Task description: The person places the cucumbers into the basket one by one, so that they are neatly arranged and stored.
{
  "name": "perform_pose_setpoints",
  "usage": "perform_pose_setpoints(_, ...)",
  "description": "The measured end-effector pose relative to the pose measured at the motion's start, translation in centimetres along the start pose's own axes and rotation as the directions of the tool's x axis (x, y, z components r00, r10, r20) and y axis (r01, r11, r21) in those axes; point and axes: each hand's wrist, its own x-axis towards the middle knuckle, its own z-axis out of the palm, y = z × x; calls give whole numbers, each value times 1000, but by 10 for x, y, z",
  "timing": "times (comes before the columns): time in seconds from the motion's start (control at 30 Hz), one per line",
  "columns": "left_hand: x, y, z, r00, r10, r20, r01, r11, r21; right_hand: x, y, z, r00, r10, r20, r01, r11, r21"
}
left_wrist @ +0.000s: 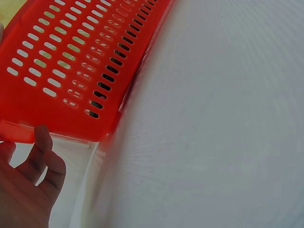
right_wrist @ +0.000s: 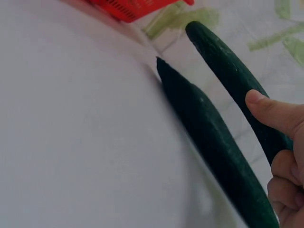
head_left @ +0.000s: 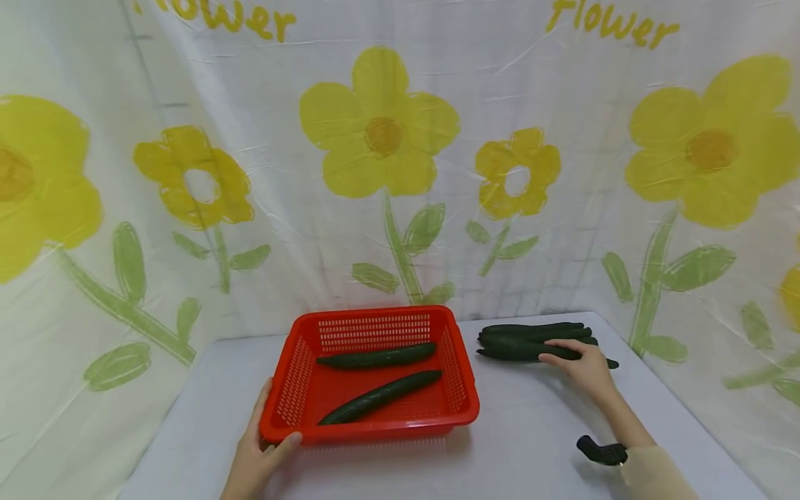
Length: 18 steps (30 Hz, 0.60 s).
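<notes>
At the near left corner of the red plastic basket (head_left: 369, 434), my left hand (head_left: 255, 448) grips the rim. In the left wrist view its fingers (left_wrist: 42, 142) curl at the edge beside the slotted wall (left_wrist: 61, 85). Two dark green cucumbers lie inside: a far cucumber (head_left: 378, 357) and a slanted near cucumber (head_left: 382, 397). My right hand (head_left: 587, 371) is at the cucumber pile (head_left: 531, 331) on the right. The right wrist view shows its thumb and curled fingers holding one cucumber (right_wrist: 228, 66), above another cucumber (right_wrist: 204, 123).
The white table (head_left: 512, 451) holds the basket at centre and several cucumbers at the back right. Behind it hangs a white curtain (head_left: 281, 167) painted with yellow flowers. A black device (head_left: 603, 451) sits at my right wrist, by a pale sleeve (head_left: 656, 476).
</notes>
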Motion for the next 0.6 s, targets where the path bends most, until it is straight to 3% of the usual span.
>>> perform_pose_setpoints(0.27, 0, -2, 1, 1000, -5, -8, 5, 1000, -9, 13, -29, -10, 999, -40, 11, 40, 999, 17)
perform_pose_setpoints(0.6, 0, -1, 2, 999, 44, -18, -44, 999, -22, 25, -70, -11, 999, -46, 4, 45, 994, 100)
